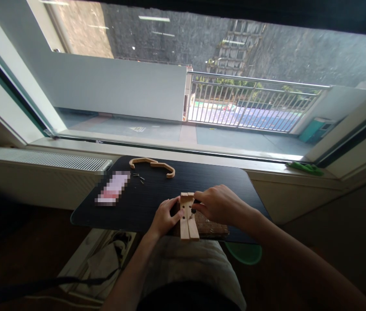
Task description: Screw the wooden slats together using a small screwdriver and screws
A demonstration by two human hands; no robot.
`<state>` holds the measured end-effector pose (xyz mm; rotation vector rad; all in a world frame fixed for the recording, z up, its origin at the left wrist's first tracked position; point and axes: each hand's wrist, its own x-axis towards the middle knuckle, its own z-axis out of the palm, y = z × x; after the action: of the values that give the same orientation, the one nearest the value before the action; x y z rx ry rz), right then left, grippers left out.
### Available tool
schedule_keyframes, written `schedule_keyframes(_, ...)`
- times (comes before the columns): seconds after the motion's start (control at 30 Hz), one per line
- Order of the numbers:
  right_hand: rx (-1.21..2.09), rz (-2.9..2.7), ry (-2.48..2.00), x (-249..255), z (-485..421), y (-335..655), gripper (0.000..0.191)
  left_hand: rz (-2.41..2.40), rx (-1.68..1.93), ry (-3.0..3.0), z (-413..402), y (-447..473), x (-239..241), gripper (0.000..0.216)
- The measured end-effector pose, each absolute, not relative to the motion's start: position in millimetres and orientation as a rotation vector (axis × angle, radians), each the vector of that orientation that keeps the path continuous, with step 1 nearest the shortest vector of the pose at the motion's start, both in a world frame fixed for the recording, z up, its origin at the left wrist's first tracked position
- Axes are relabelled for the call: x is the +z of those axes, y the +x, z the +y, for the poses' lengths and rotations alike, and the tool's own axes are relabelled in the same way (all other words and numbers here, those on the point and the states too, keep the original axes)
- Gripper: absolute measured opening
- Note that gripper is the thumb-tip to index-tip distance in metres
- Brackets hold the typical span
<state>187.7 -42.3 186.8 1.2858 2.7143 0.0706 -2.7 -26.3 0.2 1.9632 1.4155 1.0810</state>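
At the table's (235, 183) near edge, your left hand (165, 218) wraps its fingers round the paired wooden slats (187, 218), which stand on a cork mat (213, 228). Grip firmly so the slats sit flush. Your right hand (217, 204) pinches a small dark part (193, 211) against their side (too small to identify); I'd hold it square to the wood. Loose screws (139, 176) and curved wooden pieces (152, 164) lie toward the far edge.

Pale bare wood block (187, 216); matt black woodgrain table (157, 194); curved wood pieces (152, 166).
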Motion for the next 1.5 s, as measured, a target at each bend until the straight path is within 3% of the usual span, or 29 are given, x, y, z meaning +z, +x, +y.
schedule_keyframes(0.7, -0.057, 2.979, 1.159, 160.2, -36.6, 191.6, 0.021, 1.402, 1.095, 1.962, -25.1, -3.4, -0.6, 0.042)
schedule_keyframes(1.03, -0.12, 2.786, 1.062, 179.3, -37.3, 184.1, 0.027, 1.397, 1.089, 1.96, -26.8, -2.6, 2.8, 0.041)
schedule_keyframes(1.5, -0.163, 2.681, 1.12, 182.7, -37.8, 187.0, 0.02, 1.4, 1.097, 1.941, -26.7, -2.8, 1.4, 0.043)
